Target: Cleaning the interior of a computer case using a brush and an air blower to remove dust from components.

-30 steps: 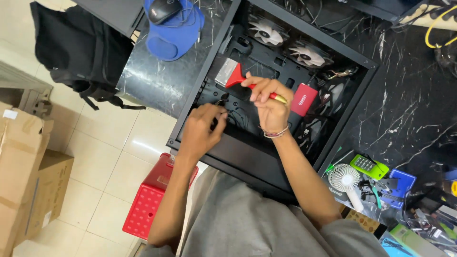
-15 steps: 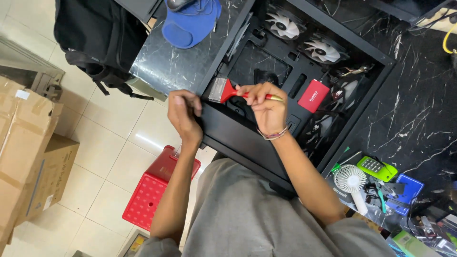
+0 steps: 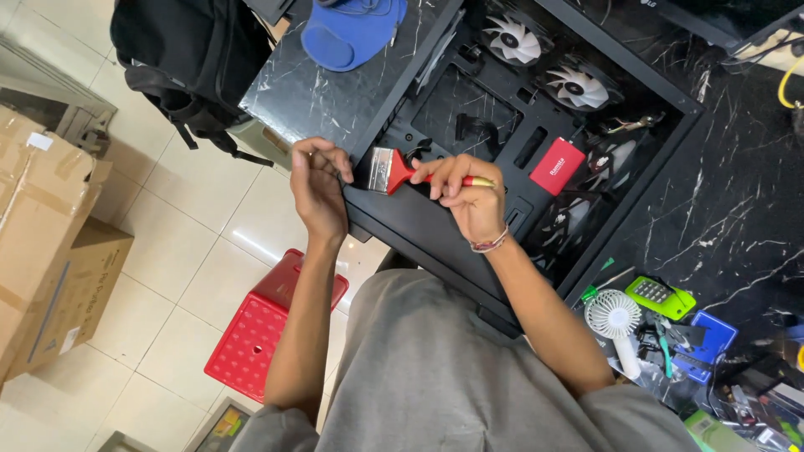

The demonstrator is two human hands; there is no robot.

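Nearest the camera, grey fabric covers the person's lap, and both bare forearms reach up from it. Down on the tiled floor to the left sits a red plastic stool point(image 3: 268, 331) with a perforated top, and further left stand brown cardboard boxes point(image 3: 42, 243), matte and taped.

Next out, the open black computer case point(image 3: 536, 159) lies flat on the dark marble-patterned tabletop point(image 3: 327, 92), its near edge hanging over toward the lap. The left hand point(image 3: 320, 188) grips that near left corner of the case, fingers curled tight onto the metal rim. The right hand point(image 3: 469, 197), a beaded bracelet at the wrist, has its fingers wrapped around the red handle of a paintbrush point(image 3: 400, 172); the brush lies almost level, its metal ferrule and pale bristles pointing left, close to the left hand, right at the case's near edge.

To the right on the tabletop lie a small white handheld fan point(image 3: 615, 322), a lime-green gadget point(image 3: 657, 295) and a tangle of small tools.

Deeper inside the case sits a flat red rectangular block point(image 3: 557, 166), with cables bunched at its right. Further still, two white-bladed fans point(image 3: 544, 63) sit side by side.

At the far left, a blue cap point(image 3: 352, 33) rests on the tabletop, and a black backpack point(image 3: 188, 59) slumps beside it.
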